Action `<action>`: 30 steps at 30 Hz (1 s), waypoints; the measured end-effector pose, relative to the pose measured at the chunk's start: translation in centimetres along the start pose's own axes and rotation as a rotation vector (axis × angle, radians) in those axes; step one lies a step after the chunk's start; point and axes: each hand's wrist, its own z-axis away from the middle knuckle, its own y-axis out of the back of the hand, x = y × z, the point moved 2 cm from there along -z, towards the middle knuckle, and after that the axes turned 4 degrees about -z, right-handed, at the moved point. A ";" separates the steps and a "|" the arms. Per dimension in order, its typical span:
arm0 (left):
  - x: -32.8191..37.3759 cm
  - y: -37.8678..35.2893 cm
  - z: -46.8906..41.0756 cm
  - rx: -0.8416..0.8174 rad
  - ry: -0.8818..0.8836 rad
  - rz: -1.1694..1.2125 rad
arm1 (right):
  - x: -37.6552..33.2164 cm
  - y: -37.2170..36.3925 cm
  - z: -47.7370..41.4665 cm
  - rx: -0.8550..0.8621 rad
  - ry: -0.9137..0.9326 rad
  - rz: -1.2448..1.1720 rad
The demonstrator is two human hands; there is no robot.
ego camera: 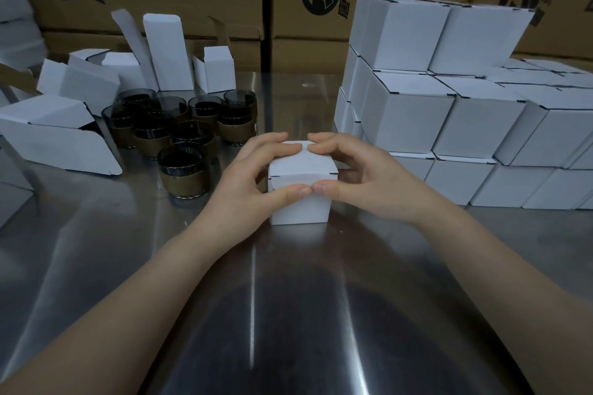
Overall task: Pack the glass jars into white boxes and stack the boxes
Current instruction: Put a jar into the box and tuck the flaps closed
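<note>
Closure step: left grip (247, 176) and right grip (362, 176) clamped on box (300, 210), centre of bench (288, 282), pressing it shut. Next, likely: lift, set squarely on stack (410, 119) at right. Jars (179, 128) at left, unpacked.

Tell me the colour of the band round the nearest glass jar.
Brownish-tan band, best in the head view.

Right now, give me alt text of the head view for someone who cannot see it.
The left hand and right hand hold a white box on a steel table, fingers pressing its top flap shut. Dark glass jars and open boxes sit to its left; closed boxes are stacked on the right.
</note>
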 end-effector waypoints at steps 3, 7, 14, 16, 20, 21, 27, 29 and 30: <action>0.1 0.0 0.0 0.003 0.001 -0.008 | 0.0 -0.1 0.0 0.016 0.002 -0.012; 0.4 0.1 0.0 0.021 0.004 0.043 | -0.1 0.0 0.0 0.012 -0.002 -0.027; 1.0 0.2 -0.2 0.050 0.073 0.177 | -0.6 0.1 -0.1 0.067 0.001 -0.018; 1.2 0.1 -0.2 0.058 0.084 0.205 | -0.5 0.1 -0.2 0.075 0.007 -0.036; 1.3 0.0 -0.1 0.060 0.104 0.240 | -0.6 0.1 -0.2 0.060 -0.007 -0.061; 1.3 0.0 -0.1 0.056 0.109 0.243 | -0.6 0.1 -0.2 0.054 -0.010 -0.062; 1.3 -0.3 0.1 0.021 0.127 0.262 | -0.5 0.1 -0.2 0.036 -0.046 -0.044; 1.3 -0.3 0.2 0.007 0.127 0.255 | -0.5 0.1 -0.1 0.034 -0.053 -0.043; 1.2 -0.2 0.2 -0.003 0.131 0.261 | -0.5 0.1 -0.1 0.034 -0.058 -0.033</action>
